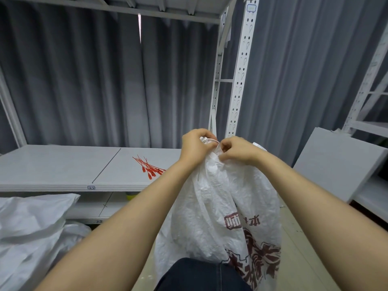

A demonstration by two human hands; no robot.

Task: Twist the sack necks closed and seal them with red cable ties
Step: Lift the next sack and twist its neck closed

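Your sack (220, 206) stands upright before you, neck bunched in left hand (194, 147) and right hand (237, 151), both gripping it -- keep it wound tight in one fist before reaching left for the red cable ties (150, 169) on the shelf (63, 164).

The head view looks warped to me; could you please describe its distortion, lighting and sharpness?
In the head view, wide-angle distortion slants the shelf upright and stretches the forearms; light is soft and even, without glare; the left hand, right hand, sack and red cable ties look fairly sharp.
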